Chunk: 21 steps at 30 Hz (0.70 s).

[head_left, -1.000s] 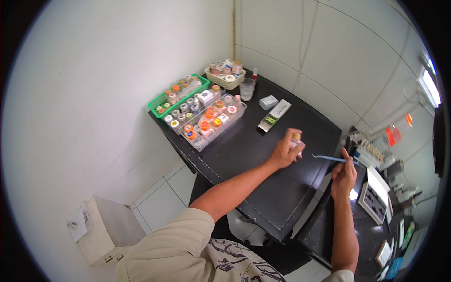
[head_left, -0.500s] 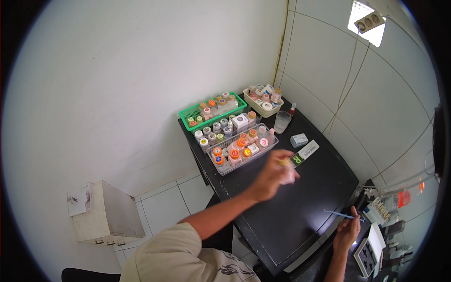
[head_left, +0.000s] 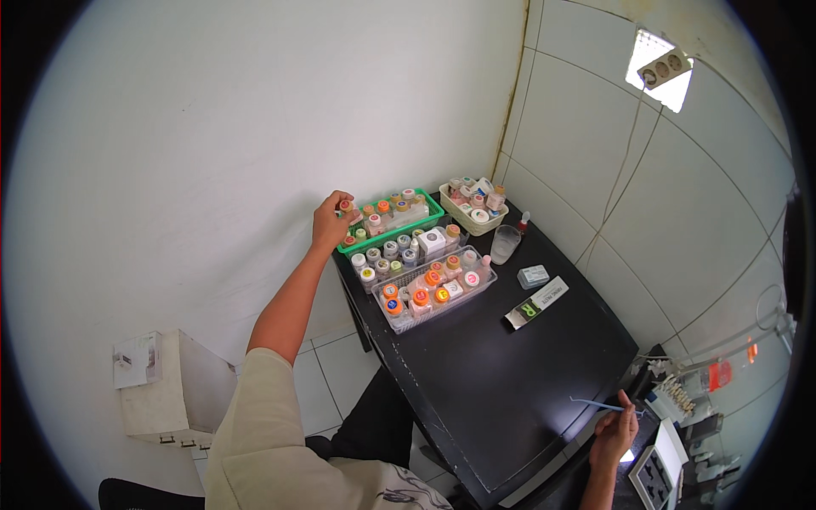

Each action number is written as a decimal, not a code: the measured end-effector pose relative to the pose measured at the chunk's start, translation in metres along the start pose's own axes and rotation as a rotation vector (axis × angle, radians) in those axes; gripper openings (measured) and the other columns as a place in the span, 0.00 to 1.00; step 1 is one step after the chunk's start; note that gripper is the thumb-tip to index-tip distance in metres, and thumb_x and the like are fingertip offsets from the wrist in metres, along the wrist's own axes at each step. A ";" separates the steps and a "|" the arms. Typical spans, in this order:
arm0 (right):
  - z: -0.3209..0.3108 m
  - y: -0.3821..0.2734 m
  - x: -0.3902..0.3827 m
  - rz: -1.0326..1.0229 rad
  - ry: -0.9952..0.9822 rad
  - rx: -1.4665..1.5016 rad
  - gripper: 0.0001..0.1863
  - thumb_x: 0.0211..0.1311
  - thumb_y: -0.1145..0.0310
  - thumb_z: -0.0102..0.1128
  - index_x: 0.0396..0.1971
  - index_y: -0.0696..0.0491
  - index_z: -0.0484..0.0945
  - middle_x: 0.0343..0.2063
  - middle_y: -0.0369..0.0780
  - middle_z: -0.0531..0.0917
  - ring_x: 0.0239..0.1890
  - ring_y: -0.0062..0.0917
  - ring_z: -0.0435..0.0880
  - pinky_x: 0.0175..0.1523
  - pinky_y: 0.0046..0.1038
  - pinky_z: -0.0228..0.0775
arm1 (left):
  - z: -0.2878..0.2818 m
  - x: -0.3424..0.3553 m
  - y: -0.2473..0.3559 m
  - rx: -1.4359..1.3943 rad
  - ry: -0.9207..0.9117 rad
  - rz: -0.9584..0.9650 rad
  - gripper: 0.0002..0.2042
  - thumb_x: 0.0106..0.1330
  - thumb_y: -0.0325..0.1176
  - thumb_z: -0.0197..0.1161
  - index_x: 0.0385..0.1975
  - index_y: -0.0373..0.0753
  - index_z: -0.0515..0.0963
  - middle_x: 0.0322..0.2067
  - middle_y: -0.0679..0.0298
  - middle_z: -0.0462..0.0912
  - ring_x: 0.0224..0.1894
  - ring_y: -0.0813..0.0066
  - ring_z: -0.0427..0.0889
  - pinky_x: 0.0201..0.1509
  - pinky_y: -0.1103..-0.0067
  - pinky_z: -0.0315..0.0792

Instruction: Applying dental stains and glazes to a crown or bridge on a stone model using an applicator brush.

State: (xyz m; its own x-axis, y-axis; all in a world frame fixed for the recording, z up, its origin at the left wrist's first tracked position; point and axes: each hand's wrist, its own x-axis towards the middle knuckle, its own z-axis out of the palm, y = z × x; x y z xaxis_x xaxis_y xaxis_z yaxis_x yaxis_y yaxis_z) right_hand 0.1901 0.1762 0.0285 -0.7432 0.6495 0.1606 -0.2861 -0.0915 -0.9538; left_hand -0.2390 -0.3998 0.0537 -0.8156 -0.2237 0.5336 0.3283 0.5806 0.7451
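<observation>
Bottle point(head_left: 354, 218) in left hand point(head_left: 330, 224) points cap point(head_left: 346, 206) upward, long axis roughly upright.

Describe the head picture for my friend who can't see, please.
A person's left hand holds a small capped bottle by a green basket, and the right hand holds a thin blue tool. More bottles sit in containers on a black table.

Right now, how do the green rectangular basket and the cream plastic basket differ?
The green rectangular basket is longer than the cream plastic basket. The left hand holds a small capped bottle at the green one's left end; no hand is near the cream one. Both hold small capped containers.
</observation>
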 end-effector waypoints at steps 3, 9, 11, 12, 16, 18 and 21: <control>0.003 -0.002 0.000 0.004 0.001 0.002 0.25 0.85 0.52 0.54 0.60 0.61 0.81 0.17 0.33 0.75 0.15 0.16 0.71 0.21 0.20 0.60 | 0.009 0.003 -0.011 0.049 -0.036 -0.028 0.17 0.59 0.29 0.80 0.47 0.40 0.82 0.43 0.57 0.90 0.47 0.59 0.89 0.52 0.66 0.81; 0.006 -0.003 0.000 0.013 -0.018 -0.006 0.25 0.85 0.53 0.53 0.59 0.61 0.81 0.17 0.34 0.76 0.16 0.17 0.73 0.22 0.21 0.62 | 0.022 0.003 -0.022 0.161 -0.053 -0.046 0.17 0.57 0.29 0.80 0.46 0.42 0.84 0.42 0.53 0.91 0.46 0.50 0.90 0.50 0.62 0.82; 0.005 -0.002 0.000 0.016 -0.025 -0.008 0.24 0.85 0.53 0.53 0.59 0.61 0.82 0.17 0.34 0.76 0.16 0.17 0.73 0.22 0.21 0.62 | 0.025 0.002 -0.027 0.175 -0.063 -0.042 0.17 0.58 0.30 0.79 0.47 0.43 0.85 0.41 0.53 0.91 0.46 0.49 0.90 0.50 0.61 0.82; 0.003 0.000 0.001 0.011 -0.036 -0.009 0.25 0.85 0.52 0.54 0.59 0.60 0.82 0.17 0.33 0.76 0.16 0.17 0.73 0.22 0.21 0.61 | 0.028 0.002 -0.029 0.219 -0.073 -0.046 0.16 0.59 0.31 0.78 0.47 0.43 0.85 0.40 0.53 0.92 0.45 0.49 0.91 0.50 0.60 0.82; 0.004 0.001 0.001 0.018 -0.049 -0.005 0.25 0.84 0.51 0.55 0.59 0.59 0.82 0.17 0.33 0.77 0.16 0.17 0.73 0.22 0.21 0.61 | 0.032 0.008 -0.038 0.331 -0.179 -0.118 0.15 0.62 0.33 0.76 0.49 0.47 0.86 0.43 0.53 0.91 0.49 0.50 0.90 0.54 0.60 0.82; 0.005 0.000 0.000 0.029 -0.042 -0.001 0.24 0.85 0.52 0.54 0.58 0.60 0.82 0.18 0.34 0.77 0.16 0.18 0.74 0.22 0.22 0.62 | 0.036 0.007 -0.041 0.390 -0.162 -0.065 0.15 0.63 0.34 0.75 0.50 0.49 0.86 0.46 0.55 0.89 0.51 0.51 0.88 0.56 0.60 0.82; 0.008 -0.003 -0.002 0.042 -0.040 0.004 0.23 0.85 0.53 0.54 0.57 0.60 0.82 0.18 0.35 0.78 0.17 0.19 0.74 0.23 0.23 0.64 | 0.045 0.012 -0.038 0.405 -0.136 -0.010 0.16 0.64 0.34 0.73 0.52 0.52 0.86 0.50 0.57 0.86 0.54 0.53 0.85 0.59 0.59 0.80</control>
State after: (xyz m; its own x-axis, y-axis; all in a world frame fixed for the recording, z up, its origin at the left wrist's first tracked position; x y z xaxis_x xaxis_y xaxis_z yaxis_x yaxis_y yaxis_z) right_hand 0.1875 0.1696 0.0330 -0.7782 0.6143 0.1304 -0.2564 -0.1213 -0.9589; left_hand -0.2830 -0.3894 0.0138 -0.8820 -0.1413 0.4495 0.1285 0.8457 0.5180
